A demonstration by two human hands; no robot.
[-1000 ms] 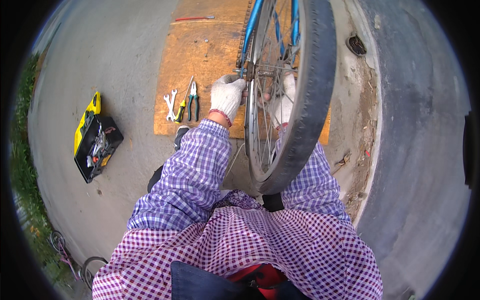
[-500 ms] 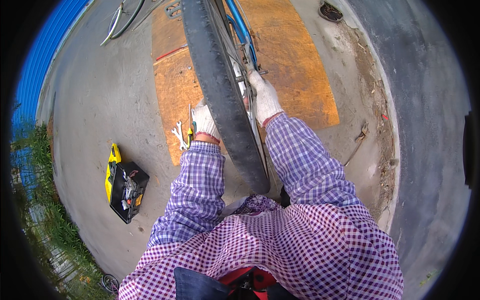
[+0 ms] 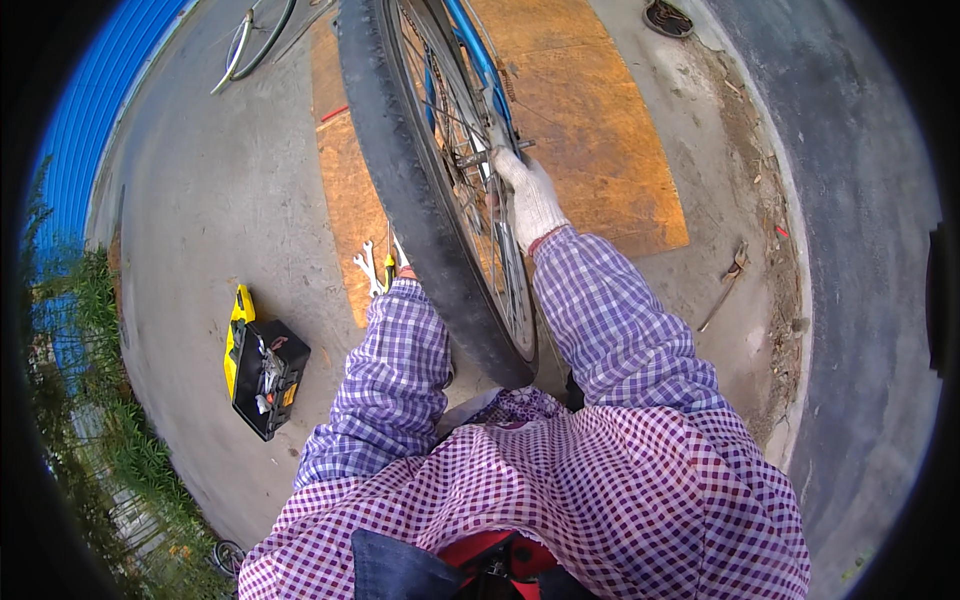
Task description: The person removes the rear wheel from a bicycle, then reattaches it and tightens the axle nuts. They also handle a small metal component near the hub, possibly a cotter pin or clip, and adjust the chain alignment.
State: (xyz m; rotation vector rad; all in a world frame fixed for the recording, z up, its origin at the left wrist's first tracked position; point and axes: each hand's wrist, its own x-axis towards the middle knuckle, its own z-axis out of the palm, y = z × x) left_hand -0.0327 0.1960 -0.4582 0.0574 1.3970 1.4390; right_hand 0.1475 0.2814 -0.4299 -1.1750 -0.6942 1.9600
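A bicycle wheel [image 3: 398, 165] with a black knobbly tyre stands leaning in front of me, spokes and hub showing on its right side. My right hand [image 3: 535, 200], in a white knit glove, is closed at the grey end of the blue bicycle frame [image 3: 480, 62], right by the axle [image 3: 490, 155]. Its fingertips are partly hidden there. My left hand [image 3: 402, 260] is mostly behind the tyre; only a strip of glove and wrist shows, so its fingers are out of sight. Beside that wrist, open-end wrenches [image 3: 368, 266] and a yellow-handled screwdriver [image 3: 389, 272] lie on the wooden board.
The worn wooden board [image 3: 590, 130] lies under the bicycle. An open black-and-yellow toolbox [image 3: 265, 375] with tools inside sits on the concrete to the left. At right are a rusty-headed tool [image 3: 725, 285] and a round dark container [image 3: 668, 18]. Another wheel [image 3: 255, 45] lies at far left.
The wheel has swung and tilted left at its far end, so more spokes and hub show. My left hand has slipped further behind the tyre. The right hand stays by the axle.
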